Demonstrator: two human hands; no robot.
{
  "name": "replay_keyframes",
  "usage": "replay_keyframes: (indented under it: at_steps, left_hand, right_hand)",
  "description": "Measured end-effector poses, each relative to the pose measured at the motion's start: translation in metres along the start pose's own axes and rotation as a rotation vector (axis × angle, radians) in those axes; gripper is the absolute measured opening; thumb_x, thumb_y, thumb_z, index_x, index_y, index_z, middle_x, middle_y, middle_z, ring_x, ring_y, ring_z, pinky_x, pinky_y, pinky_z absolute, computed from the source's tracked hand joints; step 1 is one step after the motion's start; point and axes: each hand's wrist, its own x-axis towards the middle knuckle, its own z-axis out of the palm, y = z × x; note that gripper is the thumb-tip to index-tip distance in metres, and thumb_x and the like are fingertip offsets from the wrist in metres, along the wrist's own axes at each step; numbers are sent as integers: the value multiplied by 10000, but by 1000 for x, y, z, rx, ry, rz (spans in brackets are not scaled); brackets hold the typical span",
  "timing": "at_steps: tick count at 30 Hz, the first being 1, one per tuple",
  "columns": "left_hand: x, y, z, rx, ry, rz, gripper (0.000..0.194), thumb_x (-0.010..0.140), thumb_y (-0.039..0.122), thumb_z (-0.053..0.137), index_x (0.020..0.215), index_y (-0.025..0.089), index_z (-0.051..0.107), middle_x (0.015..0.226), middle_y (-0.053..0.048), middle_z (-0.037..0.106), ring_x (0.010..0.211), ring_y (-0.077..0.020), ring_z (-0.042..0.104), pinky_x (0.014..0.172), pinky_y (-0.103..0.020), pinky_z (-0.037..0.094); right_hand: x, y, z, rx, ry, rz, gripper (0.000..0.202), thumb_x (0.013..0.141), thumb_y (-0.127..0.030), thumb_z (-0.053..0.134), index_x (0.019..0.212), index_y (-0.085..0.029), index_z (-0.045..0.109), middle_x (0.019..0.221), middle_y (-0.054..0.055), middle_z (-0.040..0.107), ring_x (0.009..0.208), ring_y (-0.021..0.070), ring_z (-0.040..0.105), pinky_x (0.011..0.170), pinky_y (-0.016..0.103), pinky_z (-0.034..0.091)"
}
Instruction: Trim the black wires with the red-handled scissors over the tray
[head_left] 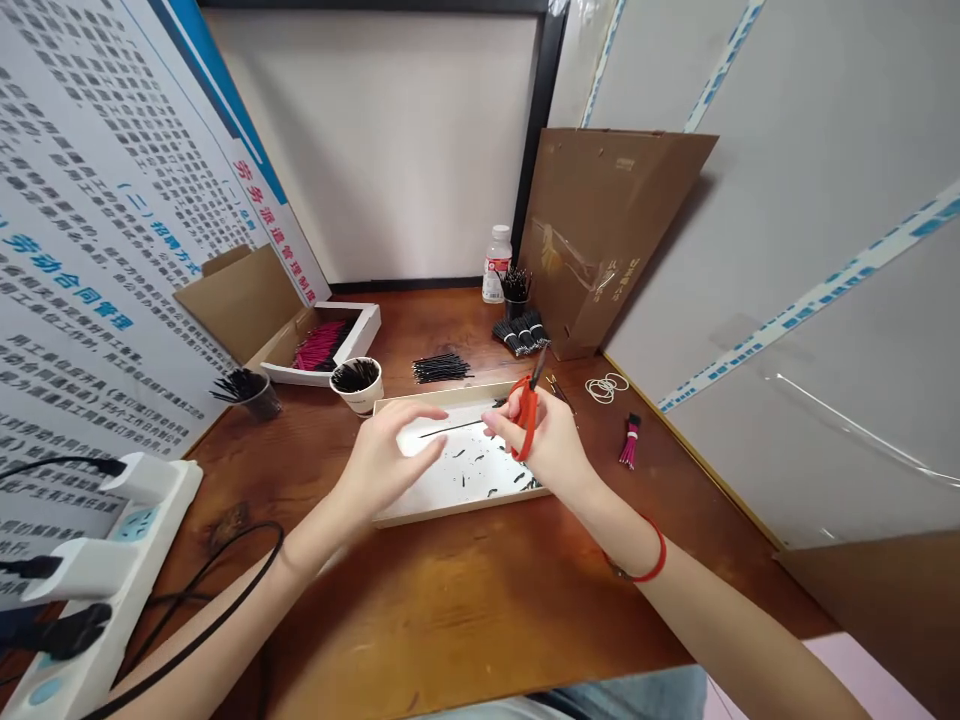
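Note:
My right hand [551,440] grips red-handled scissors [527,420], their dark blades pointing up and away. Its thumb and fingertip also pinch one end of a thin black wire [454,430], which stretches left over a shallow white tray [450,515]. Around the wire's free left end, my left hand [390,450] is open, thumb and fingers apart and not touching it. Short black scraps [493,492] lie scattered on the tray's floor. Just behind the tray rests a row of black wires [441,368].
Left: a paper cup [367,399] and dark cup [262,398] of black wires, an open box [360,335] with pink and black wires, a power strip [142,530]. Right: bundled black wires [521,333], a bottle [496,265], rubber bands [606,388], a pink bundle [630,445], cardboard [600,220].

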Motion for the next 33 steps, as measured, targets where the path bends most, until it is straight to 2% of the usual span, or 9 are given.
replay_keyframes:
  at_steps: [2,5,8,12,16,18,23,27,33]
  left_hand:
    - [4,-1,6,66,-77,143,132,766,280,746,848,178,745,871,-62,778,805,-201,715,760,-306,569]
    - [11,-4,16,42,-92,203,130,838,247,691,737,178,737,711,-27,763,617,-146,682,601,-232,527]
    - [17,-9,19,-19,-59,81,57,801,222,729,798,181,768,752,-31,780,648,-164,704,625,-245,550]
    - [17,-13,17,-209,-82,-180,71,790,217,721,810,162,762,779,-43,781,691,-174,731,677,-263,600]
    - [8,-11,19,-287,-68,-219,47,797,199,709,799,163,739,808,-32,757,745,-145,721,681,-211,602]
    - [3,-10,20,-282,-44,-177,38,802,174,704,797,169,741,835,-29,745,773,-130,706,660,-182,590]
    - [-1,-9,20,-156,27,-14,90,815,127,711,860,179,769,821,-12,759,758,-99,685,700,-167,553]
    - [0,-8,21,-118,47,55,103,805,98,721,861,165,775,825,-18,770,758,-97,689,711,-173,538]
    - [0,-8,22,-150,45,39,81,797,86,723,822,145,773,802,-33,769,749,-108,695,703,-182,544]
  right_hand:
    - [-2,3,1,-10,-24,24,440,656,-397,814,700,-218,414,657,3,636,600,148,620,472,241,435]
    - [-4,5,1,-34,-43,43,409,698,-390,791,711,-219,419,694,0,634,626,139,603,531,255,464]
    - [-5,3,-7,-248,-91,38,331,757,-379,743,776,-216,455,791,4,619,665,129,573,579,261,471]
    - [-11,0,-24,-571,-316,90,260,901,-338,570,770,-222,377,690,-42,500,554,89,421,507,235,371]
    - [-18,-2,-35,-665,-453,84,250,941,-272,491,739,-217,355,657,-50,456,553,86,396,501,220,346]
    - [-19,-3,-36,-689,-433,11,238,930,-239,505,735,-215,370,649,-48,456,575,94,410,524,220,355]
    - [-21,1,-28,-735,-233,-255,102,889,-164,556,813,-212,507,700,-34,507,617,104,448,572,236,377]
    - [-22,7,-26,-728,-180,-311,137,855,-101,568,762,-198,539,753,-4,544,673,113,509,606,240,420]
    - [-23,10,-28,-686,-177,-302,137,871,-85,555,811,-206,531,795,4,569,736,121,552,657,236,457]
